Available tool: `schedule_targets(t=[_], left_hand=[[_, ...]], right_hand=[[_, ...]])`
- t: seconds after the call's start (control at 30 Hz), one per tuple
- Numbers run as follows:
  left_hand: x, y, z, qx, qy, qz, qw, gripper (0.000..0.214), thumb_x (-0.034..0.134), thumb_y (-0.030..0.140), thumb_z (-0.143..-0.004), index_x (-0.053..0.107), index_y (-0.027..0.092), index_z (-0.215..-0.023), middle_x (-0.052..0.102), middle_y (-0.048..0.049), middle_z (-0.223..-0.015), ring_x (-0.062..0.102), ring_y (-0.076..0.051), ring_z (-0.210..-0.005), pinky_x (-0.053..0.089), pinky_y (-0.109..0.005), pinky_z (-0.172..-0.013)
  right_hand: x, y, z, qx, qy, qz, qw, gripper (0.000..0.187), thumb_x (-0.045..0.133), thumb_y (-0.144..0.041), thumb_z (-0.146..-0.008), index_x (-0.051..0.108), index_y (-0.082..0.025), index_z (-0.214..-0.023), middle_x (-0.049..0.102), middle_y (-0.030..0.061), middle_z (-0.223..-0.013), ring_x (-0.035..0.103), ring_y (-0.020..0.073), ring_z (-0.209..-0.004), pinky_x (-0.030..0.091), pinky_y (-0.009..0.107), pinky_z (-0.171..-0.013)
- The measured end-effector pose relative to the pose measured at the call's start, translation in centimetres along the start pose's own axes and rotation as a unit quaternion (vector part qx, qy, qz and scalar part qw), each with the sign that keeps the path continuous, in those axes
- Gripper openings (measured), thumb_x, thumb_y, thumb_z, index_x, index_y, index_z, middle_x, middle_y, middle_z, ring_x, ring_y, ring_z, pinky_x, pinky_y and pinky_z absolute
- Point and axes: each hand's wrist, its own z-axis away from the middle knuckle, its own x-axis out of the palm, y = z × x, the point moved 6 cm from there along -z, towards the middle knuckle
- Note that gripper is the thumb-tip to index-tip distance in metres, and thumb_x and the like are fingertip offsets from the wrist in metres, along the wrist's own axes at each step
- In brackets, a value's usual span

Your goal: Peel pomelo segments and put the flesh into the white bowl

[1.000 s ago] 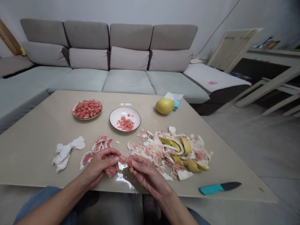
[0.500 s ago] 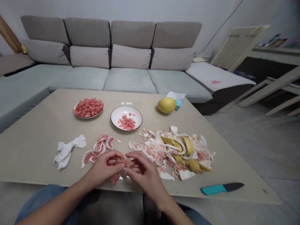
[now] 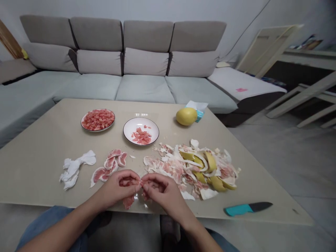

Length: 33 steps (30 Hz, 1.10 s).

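Close to the table's near edge, my left hand [image 3: 118, 187] is closed around a chunk of pink pomelo flesh [image 3: 128, 202], part of which hangs below the fingers. My right hand [image 3: 165, 190] meets it fingertip to fingertip, pinching pomelo flesh too; a bit of pink shows under its thumb. Fingers cover much of what they grip. Unpeeled pomelo segments [image 3: 109, 162] in white membrane lie just beyond my left hand. Past both hands stands a white plate [image 3: 128, 127] with some loose pink flesh on it.
A fuller plate [image 3: 98, 120] of pink flesh stands back left. A whole yellow pomelo [image 3: 186, 116] sits by a tissue pack [image 3: 200, 115]. Peel and membrane scraps [image 3: 194, 168] spread right of my hands. A teal-handled knife [image 3: 248, 208] lies near the front edge; crumpled tissue [image 3: 75, 169] lies left.
My right hand's fingers have drawn together, from spread around the flesh to a pinch against my left fingertips. The pieces on the plates look the same.
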Motion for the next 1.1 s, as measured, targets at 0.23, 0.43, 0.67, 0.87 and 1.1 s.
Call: schedule_targets(t=[0.23,0.43,0.67,0.87,1.1], left_hand=[[0.4,0.5,0.5,-0.037,-0.050,0.024,0.998,0.027,0.072,0.037,-0.074,0.061,0.017,-0.087,0.061,0.0010,-0.068,0.058,-0.011,-0.052,0.045,-0.018,-0.043],[0.3,0.1,0.3,-0.023,-0.016,-0.011,1.000,0.024,0.071,0.035,-0.074,0.060,0.017,-0.085,0.059,0.0022,-0.063,0.055,-0.010,-0.047,0.044,-0.019,-0.043],[0.4,0.0,0.3,-0.024,-0.002,-0.047,0.999,0.019,0.070,0.031,-0.074,0.061,0.017,-0.083,0.058,0.0038,-0.055,0.053,-0.010,-0.043,0.042,-0.019,-0.043],[0.4,0.1,0.5,-0.052,-0.032,-0.011,0.998,0.024,0.071,0.037,-0.072,0.062,0.018,-0.084,0.060,0.0026,-0.058,0.056,-0.012,-0.046,0.045,-0.022,-0.044],[-0.1,0.6,0.3,-0.043,-0.034,0.002,0.998,0.023,0.074,0.035,-0.071,0.067,0.018,-0.086,0.064,0.0009,-0.067,0.059,-0.012,-0.056,0.044,-0.020,-0.050]], right_hand=[[0.2,0.5,0.0,0.063,-0.061,-0.109,0.990,0.030,0.075,-0.041,-0.072,0.069,-0.014,-0.081,0.065,0.0000,-0.063,0.057,0.0084,-0.052,0.049,0.020,-0.053],[0.7,0.5,0.2,0.062,-0.048,-0.080,0.994,0.031,0.082,-0.035,-0.063,0.065,-0.018,-0.082,0.063,-0.0032,-0.061,0.056,0.0094,-0.052,0.049,0.020,-0.051],[0.5,1.0,0.2,0.054,-0.010,-0.005,0.999,0.030,0.078,-0.040,-0.067,0.064,-0.017,-0.082,0.052,-0.0066,-0.053,0.042,0.0064,-0.041,0.043,0.017,-0.034],[0.2,1.0,0.1,0.084,-0.044,-0.059,0.994,0.032,0.079,-0.041,-0.066,0.065,-0.015,-0.078,0.057,-0.0048,-0.058,0.038,0.0024,-0.037,0.031,0.014,-0.031],[-0.4,1.0,-0.1,0.119,-0.053,-0.175,0.976,0.029,0.078,-0.036,-0.068,0.068,-0.014,-0.084,0.065,0.0001,-0.069,0.034,0.0011,-0.040,0.020,0.013,-0.032]])
